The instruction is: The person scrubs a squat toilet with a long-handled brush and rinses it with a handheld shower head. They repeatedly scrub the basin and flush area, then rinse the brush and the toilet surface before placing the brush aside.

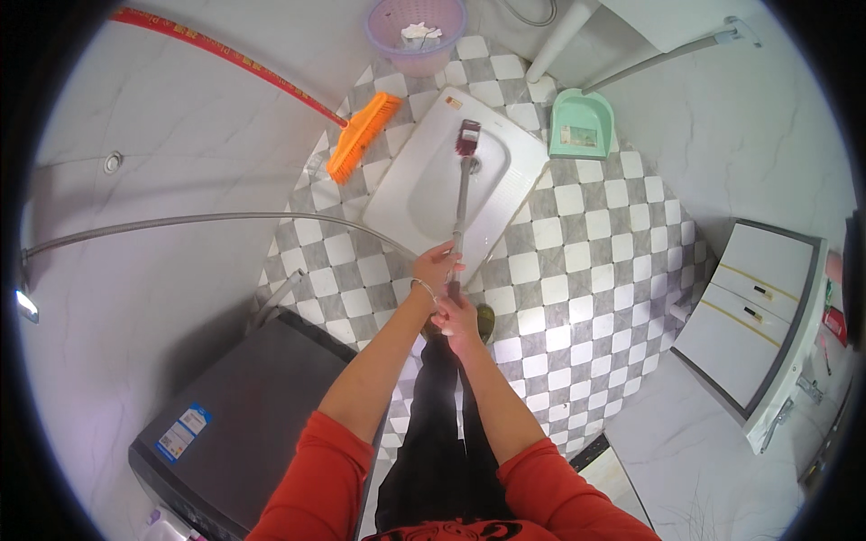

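Note:
A long-handled scrubbing brush (463,193) with dark red bristles reaches away from me over a white squat toilet (399,189). Its head (468,138) is by the drain hole; whether the bristles touch the porcelain I cannot tell. My right hand (457,318) grips the dark end of the handle. Farther up the shaft, my left hand (436,265) has its fingers around it, with a bracelet (426,289) on the wrist. A flexible metal hose (291,216) runs from the left wall to my left hand, which hides its end.
An orange broom (364,138) leans at the left wall, a green dustpan (582,125) at the right. A purple basket (416,44) stands behind the toilet. Beside me are a dark appliance (250,392) and a white cabinet (751,311). Checkered tiles (572,240) cover the floor.

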A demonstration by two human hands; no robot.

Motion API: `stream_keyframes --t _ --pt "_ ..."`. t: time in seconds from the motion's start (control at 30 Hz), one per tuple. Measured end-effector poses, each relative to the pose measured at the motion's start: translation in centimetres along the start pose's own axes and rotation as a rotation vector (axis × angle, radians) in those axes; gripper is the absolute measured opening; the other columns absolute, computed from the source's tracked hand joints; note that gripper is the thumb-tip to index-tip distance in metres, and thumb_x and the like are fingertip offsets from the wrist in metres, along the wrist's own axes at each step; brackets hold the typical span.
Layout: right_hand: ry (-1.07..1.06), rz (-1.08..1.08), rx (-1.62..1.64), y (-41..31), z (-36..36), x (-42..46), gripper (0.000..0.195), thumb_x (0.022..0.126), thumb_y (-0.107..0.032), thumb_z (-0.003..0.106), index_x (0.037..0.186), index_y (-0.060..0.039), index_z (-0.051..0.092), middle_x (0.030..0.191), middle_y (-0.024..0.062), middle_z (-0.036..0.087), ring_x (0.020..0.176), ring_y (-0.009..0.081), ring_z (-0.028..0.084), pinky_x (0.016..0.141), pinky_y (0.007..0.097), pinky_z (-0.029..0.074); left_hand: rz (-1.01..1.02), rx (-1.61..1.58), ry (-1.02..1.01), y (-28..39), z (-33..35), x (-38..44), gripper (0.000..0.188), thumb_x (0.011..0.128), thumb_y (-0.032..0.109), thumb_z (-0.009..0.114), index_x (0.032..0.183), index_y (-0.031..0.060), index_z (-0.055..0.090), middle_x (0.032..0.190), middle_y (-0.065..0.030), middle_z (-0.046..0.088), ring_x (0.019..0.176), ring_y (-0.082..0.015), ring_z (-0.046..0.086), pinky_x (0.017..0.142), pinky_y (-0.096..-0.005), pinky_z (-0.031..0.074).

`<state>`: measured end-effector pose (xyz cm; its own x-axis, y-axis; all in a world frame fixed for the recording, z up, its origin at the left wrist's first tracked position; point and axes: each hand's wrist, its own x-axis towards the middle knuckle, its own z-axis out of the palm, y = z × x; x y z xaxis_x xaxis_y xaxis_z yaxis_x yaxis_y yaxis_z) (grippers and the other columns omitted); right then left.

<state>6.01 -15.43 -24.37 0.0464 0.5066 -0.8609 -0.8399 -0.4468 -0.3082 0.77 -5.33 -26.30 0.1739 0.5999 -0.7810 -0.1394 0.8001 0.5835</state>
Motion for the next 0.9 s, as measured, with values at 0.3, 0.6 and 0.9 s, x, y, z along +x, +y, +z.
stream_keyframes --t 0.3,0.6,0.9 --pt "0.24 -0.558 -0.675 -10.8 -4.8 8.0 0.052 0.094 -0.029 0.046 0.138 -0.0089 0.028 0.059 0.0043 0.049 0.039 0.01 0.043 0.034 0.0233 0.033 0.055 0.053 -0.02 3.3 2.9 0.5 0.033 0.082 0.003 0.059 0.116 0.0008 0.056 0.094 -0.0107 0.066 0.07 -0.0133 0.063 0.056 -0.0206 0.042" --pt "0.182 -0.486 -0.972 -12.4 -8.1 12.7 0.043 0.091 -0.023 0.05 0.131 -0.0091 0.041 0.064 0.0069 0.051 0.039 0.0123 0.045 0.033 0.0275 0.036 0.065 0.067 -0.045 2.7 1.7 1.7 0.037 0.082 0.004 0.06 0.118 0.0013 0.055 0.094 -0.0104 0.066 0.07 -0.0144 0.063 0.058 -0.0213 0.043" --pt "0.109 -0.07 -0.119 -1.8 -2.0 0.6 0.025 0.077 -0.011 0.067 0.098 -0.0081 0.053 0.073 -0.0007 0.052 0.058 0.009 0.051 0.05 0.0263 0.045 -0.049 -0.004 0.053 0.7 -1.9 -1.5 0.038 0.079 0.003 0.063 0.116 0.0016 0.054 0.094 -0.012 0.066 0.07 -0.0159 0.064 0.049 -0.0235 0.04"
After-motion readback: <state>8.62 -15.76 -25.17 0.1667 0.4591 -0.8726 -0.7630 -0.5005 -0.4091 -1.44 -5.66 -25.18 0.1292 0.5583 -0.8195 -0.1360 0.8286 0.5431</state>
